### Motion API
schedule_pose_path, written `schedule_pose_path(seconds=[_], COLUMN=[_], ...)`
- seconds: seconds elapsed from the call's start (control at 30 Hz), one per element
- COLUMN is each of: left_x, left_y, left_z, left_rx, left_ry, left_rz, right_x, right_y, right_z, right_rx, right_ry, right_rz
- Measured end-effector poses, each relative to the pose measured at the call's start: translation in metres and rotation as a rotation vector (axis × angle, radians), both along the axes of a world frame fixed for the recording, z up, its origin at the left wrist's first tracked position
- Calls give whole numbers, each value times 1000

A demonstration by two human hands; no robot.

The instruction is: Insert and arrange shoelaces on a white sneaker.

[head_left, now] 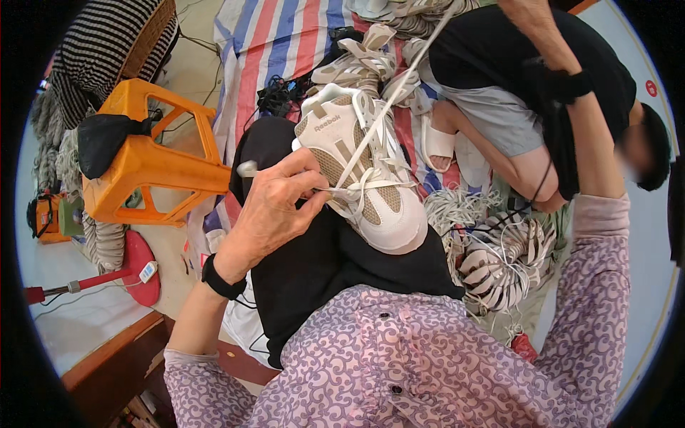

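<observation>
A beige and white sneaker [389, 207] rests on my lap, toe toward me, its front partly laced. Beside its lacing, my left hand [282, 203] pinches a thin metal lacing tool with a rounded silver handle [247, 169]. The tool's tip meets the laces, and I cannot make out its exact shape. From the eyelets a white shoelace [399, 93] runs taut to the upper right. My right hand [526, 18] is raised high at the top edge, pulling that lace; its fingertips lie outside the picture.
An orange plastic stool [135, 178] with a black cloth stands at left. Several sneakers [364, 64] lie on the striped sheet [282, 43] ahead. Loose white laces [460, 210] and stacked shoe parts [499, 264] are at right. Another person [499, 93] sits close at the upper right.
</observation>
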State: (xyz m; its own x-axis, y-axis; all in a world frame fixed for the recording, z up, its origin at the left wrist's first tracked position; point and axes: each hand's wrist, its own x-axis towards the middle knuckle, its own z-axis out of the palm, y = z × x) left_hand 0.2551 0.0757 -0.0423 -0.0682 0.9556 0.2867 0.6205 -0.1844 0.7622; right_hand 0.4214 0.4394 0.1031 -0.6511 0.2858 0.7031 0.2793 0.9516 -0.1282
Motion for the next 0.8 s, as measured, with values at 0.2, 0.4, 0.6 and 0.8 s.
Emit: schedule_pose_path(seconds=[0.2, 0.4, 0.6, 0.8], left_x=[31, 60, 60, 52], left_y=[1, 15, 10, 11], left_z=[18, 1, 5, 20], left_rx=[1, -2, -159, -467], left_ry=[184, 160, -63, -728], left_rz=[257, 281, 349, 379], right_x=[-9, -2, -7, -13], right_y=[-98, -178, -173, -167], right_z=[-81, -129, -131, -112], right_rx=[-717, -609, -666, -1692], right_ry=[-421, -372, -309, -373], right_rz=[385, 424, 472, 490])
